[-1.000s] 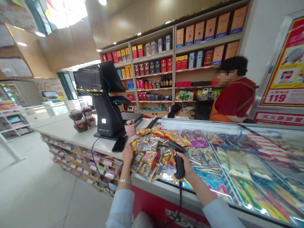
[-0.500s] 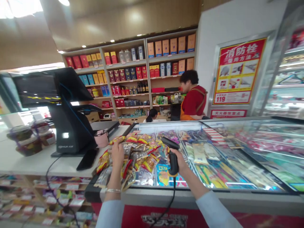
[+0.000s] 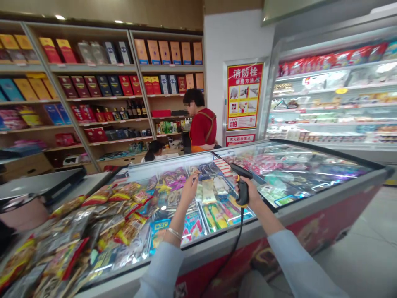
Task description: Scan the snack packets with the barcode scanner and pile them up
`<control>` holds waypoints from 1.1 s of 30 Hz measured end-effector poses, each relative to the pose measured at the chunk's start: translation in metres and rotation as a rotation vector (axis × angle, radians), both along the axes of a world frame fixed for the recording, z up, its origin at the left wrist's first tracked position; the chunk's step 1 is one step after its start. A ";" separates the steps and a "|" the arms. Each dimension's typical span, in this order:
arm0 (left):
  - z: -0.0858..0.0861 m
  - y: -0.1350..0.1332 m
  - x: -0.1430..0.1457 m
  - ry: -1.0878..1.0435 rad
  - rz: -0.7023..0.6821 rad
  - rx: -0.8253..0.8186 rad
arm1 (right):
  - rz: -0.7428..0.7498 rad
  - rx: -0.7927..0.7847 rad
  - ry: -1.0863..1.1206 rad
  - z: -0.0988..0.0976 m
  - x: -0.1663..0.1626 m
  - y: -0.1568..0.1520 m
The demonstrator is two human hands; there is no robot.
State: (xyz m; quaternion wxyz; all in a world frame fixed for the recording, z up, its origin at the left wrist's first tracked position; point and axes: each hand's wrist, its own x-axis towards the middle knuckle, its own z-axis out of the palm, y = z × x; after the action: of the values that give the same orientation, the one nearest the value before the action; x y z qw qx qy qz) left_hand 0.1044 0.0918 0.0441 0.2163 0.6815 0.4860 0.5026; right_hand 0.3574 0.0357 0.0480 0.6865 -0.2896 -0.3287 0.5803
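Note:
My right hand (image 3: pixel 253 193) grips a black barcode scanner (image 3: pixel 243 191) with yellow trim, its head tilted up to the left. A dark cable hangs from the handle. My left hand (image 3: pixel 188 191) hovers over the glass-topped freezer (image 3: pixel 310 210), fingers loosely extended and partly bent, with nothing visible in them. To the left of it, a pile of red-and-yellow snack packets (image 3: pixel 134 227) and clear brownish packets (image 3: pixel 79 223) lies on the freezer's glass. Through the glass show frozen goods in coloured wrappers (image 3: pixel 217 215).
A pink container (image 3: pixel 23 213) stands at the left. Behind the freezer, a person in a red top (image 3: pixel 203 128) stands by shelves of boxes (image 3: pixel 93 87), and another person's dark-haired head (image 3: pixel 154 150) shows low down. A lit display fridge (image 3: pixel 335 103) stands at the right.
The view has swung right. My left hand has come away from the snack pile and moved right over the glass. The scanner stays in my right hand.

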 end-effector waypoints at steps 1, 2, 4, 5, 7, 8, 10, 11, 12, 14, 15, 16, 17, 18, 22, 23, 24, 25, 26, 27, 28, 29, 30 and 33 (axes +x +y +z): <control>-0.004 0.007 0.017 0.012 -0.038 -0.029 | -0.033 -0.022 -0.003 -0.005 0.016 0.005; -0.007 0.013 0.033 0.023 -0.067 -0.059 | -0.062 -0.047 -0.001 -0.010 0.032 0.010; -0.015 0.026 0.062 0.039 -0.101 -0.107 | -0.100 -0.091 0.010 -0.021 0.058 0.022; -0.019 0.033 0.074 0.043 -0.111 -0.123 | -0.109 -0.112 0.017 -0.026 0.070 0.027; -0.027 0.046 0.097 0.045 -0.136 -0.146 | -0.121 -0.150 0.026 -0.035 0.090 0.038; -0.030 0.053 0.106 0.044 -0.147 -0.156 | -0.127 -0.171 0.024 -0.039 0.099 0.043; -0.037 0.066 0.124 0.038 -0.165 -0.174 | -0.165 -0.213 0.016 -0.046 0.116 0.053; -0.040 0.073 0.132 0.034 -0.171 -0.183 | -0.194 -0.227 0.010 -0.048 0.123 0.057; -0.043 0.080 0.140 0.030 -0.174 -0.192 | -0.226 -0.236 0.006 -0.051 0.131 0.062; -0.048 0.093 0.155 0.024 -0.166 -0.216 | -0.276 -0.239 -0.004 -0.055 0.143 0.070; -0.050 0.099 0.162 0.021 -0.156 -0.231 | -0.288 -0.239 -0.009 -0.056 0.148 0.074; -0.052 0.106 0.169 0.019 -0.141 -0.248 | -0.292 -0.240 -0.012 -0.058 0.153 0.078; -0.054 0.111 0.175 0.018 -0.123 -0.269 | -0.294 -0.243 -0.011 -0.059 0.157 0.082; -0.055 0.116 0.181 0.018 -0.105 -0.291 | -0.295 -0.245 -0.004 -0.060 0.160 0.085; -0.056 0.128 0.202 0.031 -0.038 -0.374 | -0.330 -0.249 0.064 -0.062 0.165 0.091; -0.054 0.129 0.207 0.037 -0.021 -0.391 | -0.338 -0.251 0.074 -0.063 0.165 0.091; -0.052 0.129 0.212 0.044 -0.002 -0.406 | -0.341 -0.254 0.078 -0.063 0.165 0.091; -0.049 0.129 0.217 0.052 0.020 -0.420 | -0.338 -0.255 0.075 -0.063 0.165 0.090; -0.046 0.128 0.222 0.061 0.042 -0.433 | -0.332 -0.253 0.069 -0.063 0.164 0.089; -0.042 0.126 0.227 0.070 0.064 -0.444 | -0.323 -0.251 0.063 -0.063 0.164 0.088; -0.039 0.125 0.232 0.079 0.085 -0.453 | -0.316 -0.247 0.059 -0.062 0.163 0.087; -0.036 0.123 0.236 0.090 0.104 -0.457 | -0.311 -0.246 0.059 -0.062 0.163 0.087; -0.033 0.120 0.240 0.101 0.122 -0.459 | -0.310 -0.247 0.063 -0.061 0.163 0.087; -0.030 0.112 0.249 0.153 0.159 -0.441 | -0.314 -0.254 0.084 -0.061 0.164 0.088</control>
State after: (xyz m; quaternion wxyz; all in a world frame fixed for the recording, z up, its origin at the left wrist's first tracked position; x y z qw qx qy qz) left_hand 0.3538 0.2033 0.0145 0.2823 0.6135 0.6509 0.3466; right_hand 0.5210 0.1236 -0.0132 0.7396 -0.3969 -0.1747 0.5147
